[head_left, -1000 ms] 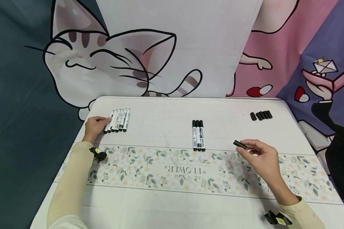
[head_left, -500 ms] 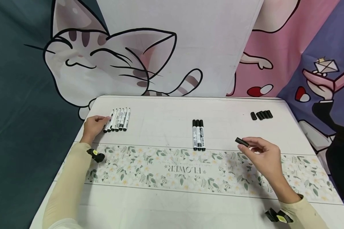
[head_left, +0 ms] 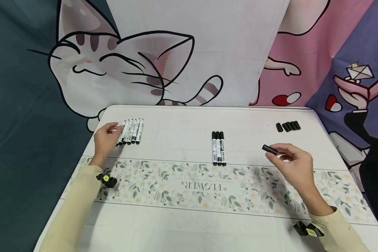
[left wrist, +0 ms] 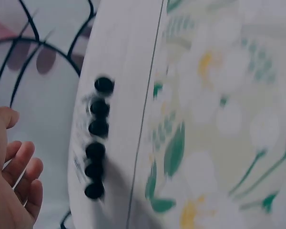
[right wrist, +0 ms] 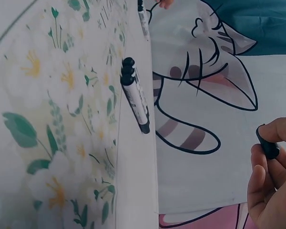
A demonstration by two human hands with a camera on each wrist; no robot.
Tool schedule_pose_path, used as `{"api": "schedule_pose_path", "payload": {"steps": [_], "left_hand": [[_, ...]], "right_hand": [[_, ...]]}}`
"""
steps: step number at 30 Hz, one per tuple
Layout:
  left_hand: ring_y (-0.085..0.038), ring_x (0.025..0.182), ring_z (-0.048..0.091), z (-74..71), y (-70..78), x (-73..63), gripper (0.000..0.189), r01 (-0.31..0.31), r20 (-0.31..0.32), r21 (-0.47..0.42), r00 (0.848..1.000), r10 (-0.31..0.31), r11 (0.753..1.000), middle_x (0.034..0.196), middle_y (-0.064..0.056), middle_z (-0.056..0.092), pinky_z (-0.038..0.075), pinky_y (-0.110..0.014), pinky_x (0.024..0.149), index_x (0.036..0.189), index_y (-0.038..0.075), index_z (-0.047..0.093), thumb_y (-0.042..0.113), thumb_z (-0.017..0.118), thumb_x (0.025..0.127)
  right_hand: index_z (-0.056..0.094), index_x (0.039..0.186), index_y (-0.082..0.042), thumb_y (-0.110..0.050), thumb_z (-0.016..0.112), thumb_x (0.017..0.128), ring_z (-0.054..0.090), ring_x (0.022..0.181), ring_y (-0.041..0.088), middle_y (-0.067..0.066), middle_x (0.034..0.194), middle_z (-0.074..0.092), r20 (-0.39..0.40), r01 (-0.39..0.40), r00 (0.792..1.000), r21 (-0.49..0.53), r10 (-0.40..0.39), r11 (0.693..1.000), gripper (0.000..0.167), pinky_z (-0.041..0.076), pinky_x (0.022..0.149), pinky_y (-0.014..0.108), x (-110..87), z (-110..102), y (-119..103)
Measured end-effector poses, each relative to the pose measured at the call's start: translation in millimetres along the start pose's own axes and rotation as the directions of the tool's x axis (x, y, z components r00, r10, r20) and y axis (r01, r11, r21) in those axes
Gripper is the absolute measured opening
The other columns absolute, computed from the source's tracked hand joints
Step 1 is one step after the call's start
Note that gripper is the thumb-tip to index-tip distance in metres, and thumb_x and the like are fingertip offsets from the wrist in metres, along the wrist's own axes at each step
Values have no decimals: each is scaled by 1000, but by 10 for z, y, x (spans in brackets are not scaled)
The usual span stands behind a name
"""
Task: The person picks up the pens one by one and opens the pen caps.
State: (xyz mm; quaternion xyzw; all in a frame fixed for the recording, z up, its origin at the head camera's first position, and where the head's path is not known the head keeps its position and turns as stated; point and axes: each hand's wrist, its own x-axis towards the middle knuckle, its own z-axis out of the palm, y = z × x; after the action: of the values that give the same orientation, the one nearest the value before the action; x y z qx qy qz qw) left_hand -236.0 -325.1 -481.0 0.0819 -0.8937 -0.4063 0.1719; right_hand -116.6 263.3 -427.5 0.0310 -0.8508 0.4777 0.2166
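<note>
My right hand (head_left: 291, 164) pinches a black marker cap (head_left: 269, 149) between thumb and fingers, held above the table. The right wrist view shows the same cap (right wrist: 267, 143) at the fingertips. At the left, my left hand (head_left: 106, 139) hovers beside a row of uncapped whiteboard markers (head_left: 133, 132), partly covering the leftmost one. In the left wrist view its fingers (left wrist: 23, 160) are loosely bent with nothing seen between them, apart from the markers' black ends (left wrist: 95, 150). Three capped markers (head_left: 218, 148) lie side by side mid-table.
Several loose black caps (head_left: 288, 126) lie at the back right of the white table (head_left: 176, 227). A flowered band (head_left: 163, 185) crosses the tabletop. Behind the back edge hangs a cartoon-cat cloth (head_left: 233, 52).
My left hand has shifted up off the leftmost marker, its fingers now apart from it. The right hand has moved slightly back and to the right, still pinching the cap.
</note>
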Motion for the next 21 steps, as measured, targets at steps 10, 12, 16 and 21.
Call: {"api": "schedule_pose_path", "payload": {"steps": [10,12,16,21], "left_hand": [[-18,96,63,134,437,-233,38,-134,30,-89,990,137,987,111,-12,73,45,-19,82,126,8,71,35,67,100],[-17,97,64,168,528,-284,38,-154,47,-104,986,160,983,110,-12,73,46,-20,83,126,7,71,34,67,100],[-20,98,64,241,674,-388,38,-178,92,-127,977,190,976,112,-12,73,46,-20,83,126,6,70,33,68,100],[-19,99,64,325,837,-536,36,-176,142,-195,968,206,965,114,-9,73,48,-21,83,126,7,70,32,69,100]], "right_hand": [[76,107,1,5,84,78,64,79,-8,-27,90,68,-28,-12,1000,-14,11,1000,30,48,70,7,170,-47,7],[76,107,2,4,84,79,65,80,-7,-26,90,68,-40,-31,999,-5,31,999,30,48,72,7,211,-68,1],[75,109,2,1,84,82,66,76,-4,-25,88,70,-61,-93,994,29,95,995,29,50,70,8,297,-114,-6],[75,113,0,-4,82,86,67,71,-3,-23,83,71,-78,-171,981,55,175,984,28,50,65,8,415,-166,23]]}}
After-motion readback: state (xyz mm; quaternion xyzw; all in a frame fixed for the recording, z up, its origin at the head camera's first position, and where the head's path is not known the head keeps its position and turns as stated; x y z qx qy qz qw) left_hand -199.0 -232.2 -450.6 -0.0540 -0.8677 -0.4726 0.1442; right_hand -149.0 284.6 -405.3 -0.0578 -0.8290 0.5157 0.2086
